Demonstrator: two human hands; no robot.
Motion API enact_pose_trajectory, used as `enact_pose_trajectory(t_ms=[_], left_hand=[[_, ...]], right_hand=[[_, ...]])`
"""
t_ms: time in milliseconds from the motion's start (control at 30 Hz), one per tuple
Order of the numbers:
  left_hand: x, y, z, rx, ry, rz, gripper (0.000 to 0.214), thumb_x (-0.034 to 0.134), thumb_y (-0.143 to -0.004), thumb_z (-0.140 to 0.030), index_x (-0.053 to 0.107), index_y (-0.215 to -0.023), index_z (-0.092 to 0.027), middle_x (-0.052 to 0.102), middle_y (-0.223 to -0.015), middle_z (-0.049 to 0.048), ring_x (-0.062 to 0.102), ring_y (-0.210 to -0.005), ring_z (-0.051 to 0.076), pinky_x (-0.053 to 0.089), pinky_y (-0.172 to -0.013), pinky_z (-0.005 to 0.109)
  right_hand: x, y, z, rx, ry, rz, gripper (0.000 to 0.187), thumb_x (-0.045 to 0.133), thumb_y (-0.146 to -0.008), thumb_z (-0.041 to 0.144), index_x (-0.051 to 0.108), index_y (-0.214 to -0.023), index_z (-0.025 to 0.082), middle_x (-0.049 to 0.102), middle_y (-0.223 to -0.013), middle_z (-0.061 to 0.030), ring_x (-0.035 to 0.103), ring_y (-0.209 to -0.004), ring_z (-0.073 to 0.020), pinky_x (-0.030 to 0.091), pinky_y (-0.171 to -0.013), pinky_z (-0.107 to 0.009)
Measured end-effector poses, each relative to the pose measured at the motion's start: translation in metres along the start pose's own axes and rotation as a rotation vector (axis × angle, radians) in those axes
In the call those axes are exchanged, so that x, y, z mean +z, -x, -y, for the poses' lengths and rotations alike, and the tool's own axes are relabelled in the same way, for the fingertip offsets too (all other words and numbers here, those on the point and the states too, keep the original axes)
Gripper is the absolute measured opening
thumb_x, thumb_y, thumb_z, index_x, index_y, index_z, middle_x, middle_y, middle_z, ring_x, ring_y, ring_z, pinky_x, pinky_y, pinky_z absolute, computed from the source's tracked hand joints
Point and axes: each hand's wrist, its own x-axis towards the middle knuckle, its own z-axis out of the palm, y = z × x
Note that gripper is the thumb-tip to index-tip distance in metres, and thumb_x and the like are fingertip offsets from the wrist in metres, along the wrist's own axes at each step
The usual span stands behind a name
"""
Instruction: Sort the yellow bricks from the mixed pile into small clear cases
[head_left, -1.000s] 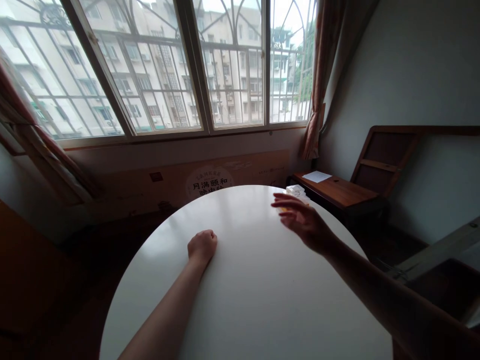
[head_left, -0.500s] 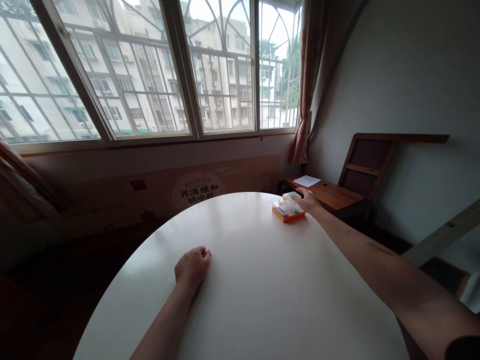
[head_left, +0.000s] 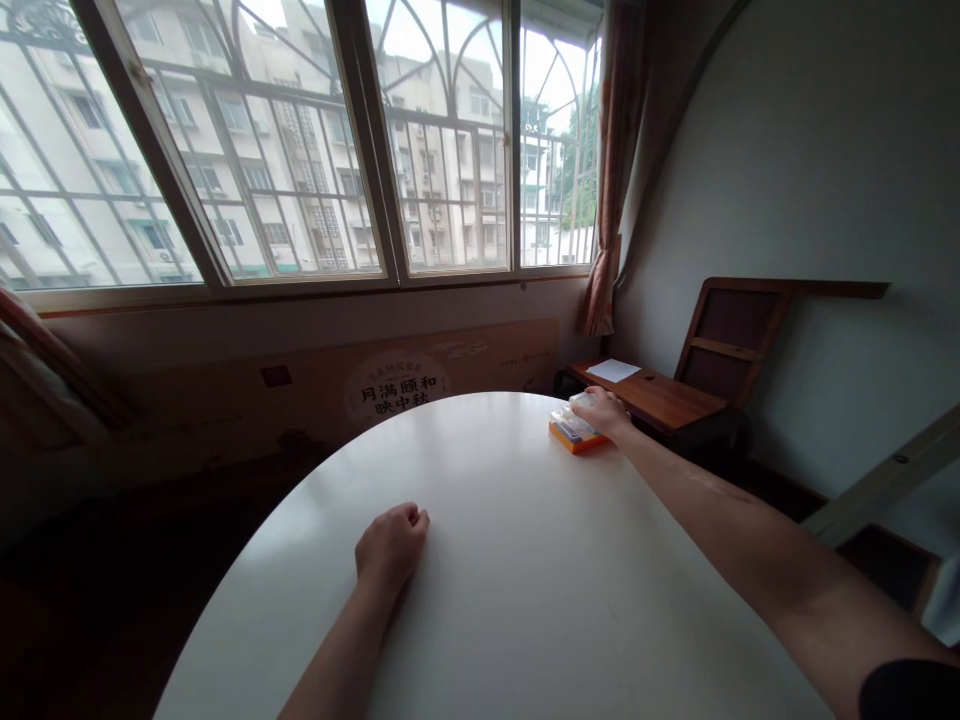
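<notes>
Left grip (head_left: 391, 545): closed into a loose fist, knuckles uppermost, fingers tucked under. Nothing is visible inside it. Left forearm (head_left: 337, 650): bare, entering from the bottom edge and running up and slightly right, wrist straight.

Right grip (head_left: 604, 413): reached far forward and to the right, palm down, back of the hand uppermost, fingers curved downward. Whether they are clamped cannot be determined at this range. Right arm (head_left: 750, 540): extended almost straight, forearm bare, with a dark sleeve (head_left: 904, 692) at the lower right corner.

The two grips are well apart.
</notes>
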Motion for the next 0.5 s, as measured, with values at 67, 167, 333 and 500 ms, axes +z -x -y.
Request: enact_pose_trajectory(t_ms=[67,167,333,500], left_hand=[[0.0,0.001,0.001,0.011,0.016,-0.009,0.031,0.046,-0.088,-0.039,0.056,-0.064,-0.023,0.069,-0.075,0.0044,0.064,-0.076,0.022,0.03,-0.056,0.028],[0.001,0.002,0.001,0.045,0.046,-0.032,0.031,0.046,-0.089,-0.038,0.054,-0.064,-0.021,0.066,-0.072,0.0042,0.063,-0.074,0.021,0.029,-0.056,0.028],[-0.002,0.012,-0.012,0.179,0.119,-0.087,0.028,0.044,-0.093,-0.037,0.052,-0.072,-0.021,0.064,-0.078,0.0017,0.06,-0.074,0.017,0.039,-0.065,0.027],[-0.014,0.04,-0.037,0.575,0.278,-0.224,0.011,0.051,-0.091,-0.03,0.056,-0.097,-0.023,0.063,-0.103,0.0043,0.061,-0.093,0.021,0.049,-0.078,0.033]], right_hand=[[-0.005,0.005,0.006,-0.035,-0.056,-0.016,0.036,0.059,-0.095,0.035,0.057,-0.126,0.017,0.058,-0.127,-0.0104,0.06,-0.109,-0.0249,0.052,-0.09,-0.047],[-0.012,0.019,0.016,-0.132,-0.187,-0.021,0.048,0.068,-0.087,0.034,0.054,-0.13,0.019,0.053,-0.133,-0.0122,0.055,-0.118,-0.0279,0.046,-0.099,-0.048],[-0.017,0.071,0.025,-0.265,-0.462,0.174,0.068,0.074,-0.075,0.037,0.046,-0.136,0.026,0.054,-0.13,-0.0109,0.062,-0.103,-0.0253,0.053,-0.088,-0.043],[-0.007,0.14,0.028,-0.286,-0.833,0.666,0.083,0.08,-0.071,0.029,0.037,-0.141,0.03,0.055,-0.127,-0.01,0.066,-0.094,-0.0205,0.055,-0.081,-0.037]])
